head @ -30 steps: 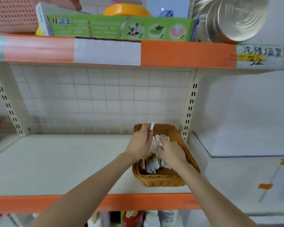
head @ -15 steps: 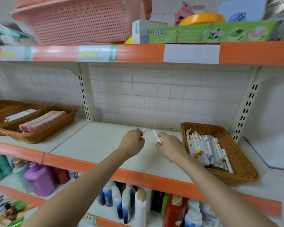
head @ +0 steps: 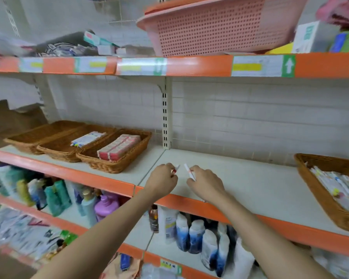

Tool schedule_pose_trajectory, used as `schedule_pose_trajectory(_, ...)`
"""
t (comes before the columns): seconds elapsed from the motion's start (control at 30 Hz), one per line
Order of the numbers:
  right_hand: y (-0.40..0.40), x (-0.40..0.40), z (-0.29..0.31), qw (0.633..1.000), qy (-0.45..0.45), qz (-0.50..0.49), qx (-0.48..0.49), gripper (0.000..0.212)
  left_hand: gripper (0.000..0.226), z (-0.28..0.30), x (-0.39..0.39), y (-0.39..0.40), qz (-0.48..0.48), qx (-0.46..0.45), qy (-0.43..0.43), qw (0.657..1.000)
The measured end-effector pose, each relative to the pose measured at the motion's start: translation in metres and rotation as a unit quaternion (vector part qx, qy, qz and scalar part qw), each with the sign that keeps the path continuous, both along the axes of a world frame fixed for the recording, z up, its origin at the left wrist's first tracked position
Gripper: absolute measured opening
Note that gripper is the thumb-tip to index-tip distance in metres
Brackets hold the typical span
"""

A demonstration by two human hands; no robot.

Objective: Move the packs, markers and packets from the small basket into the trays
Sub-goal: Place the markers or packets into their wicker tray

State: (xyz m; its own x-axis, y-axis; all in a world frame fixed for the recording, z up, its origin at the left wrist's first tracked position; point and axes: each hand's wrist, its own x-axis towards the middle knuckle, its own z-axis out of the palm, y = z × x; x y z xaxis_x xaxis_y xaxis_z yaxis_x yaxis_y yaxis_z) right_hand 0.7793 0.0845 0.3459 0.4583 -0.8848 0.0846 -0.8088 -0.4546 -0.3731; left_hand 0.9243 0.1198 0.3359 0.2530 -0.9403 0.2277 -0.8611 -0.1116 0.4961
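My left hand (head: pixel 163 180) grips a white marker with a red band (head: pixel 176 169). My right hand (head: pixel 205 183) grips another white marker with an orange band (head: pixel 189 171). Both hands hover over the middle shelf (head: pixel 240 178), between the trays and the small wicker basket (head: pixel 318 196). That basket sits at the far right and holds several white markers (head: pixel 338 186). Three wicker trays stand at the left: the nearest tray (head: pixel 117 164) holds pink packs (head: pixel 119 147), the middle tray (head: pixel 60 152) holds a white packet (head: pixel 88 138), and the far tray (head: pixel 28 137) looks bare.
An upright shelf post (head: pixel 165 117) rises behind the hands. A pink plastic crate (head: pixel 216 27) sits on the shelf above. Bottles (head: pixel 197 238) crowd the shelf below, under the orange shelf lip (head: pixel 189 204).
Both hands lifted a marker each out of the small basket and carried them left along the shelf. The view swung left, bringing the three trays into sight.
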Motion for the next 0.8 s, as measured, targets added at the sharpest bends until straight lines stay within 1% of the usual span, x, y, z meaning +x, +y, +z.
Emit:
schedule_pose_trajectory(0.1, -0.002, 0.029, 0.000, 1.000, 0.002, 0.003, -0.004, 0.035, 0.038, -0.002, 0.030, -0.001, 0.011, -0.011, 0.021, 1.000)
schedule_pose_trajectory(0.3, -0.031, 0.074, 0.001, 1.000, 0.004, 0.015, -0.017, 0.034, 0.036, -0.005, 0.076, -0.018, 0.033, -0.017, 0.046, 0.998)
schedule_pose_trajectory(0.43, -0.058, 0.104, 0.004, 0.999, -0.013, 0.030, -0.023, 0.034, 0.037, -0.001, 0.107, -0.040, 0.041, -0.020, 0.024, 0.999)
schedule_pose_trajectory(0.53, -0.078, 0.124, 0.005, 0.999, -0.028, 0.037, -0.020, 0.037, 0.031, 0.007, 0.125, -0.057, 0.035, -0.023, 0.005, 0.999)
schedule_pose_trajectory(0.67, -0.100, 0.152, 0.007, 0.998, -0.031, 0.051, -0.020, 0.039, 0.024, 0.007, 0.144, -0.074, 0.037, -0.038, 0.009, 0.999)
schedule_pose_trajectory(0.8, -0.113, 0.187, 0.012, 0.995, -0.046, 0.078, -0.031, 0.034, 0.028, 0.010, 0.172, -0.083, 0.051, -0.044, 0.015, 0.998)
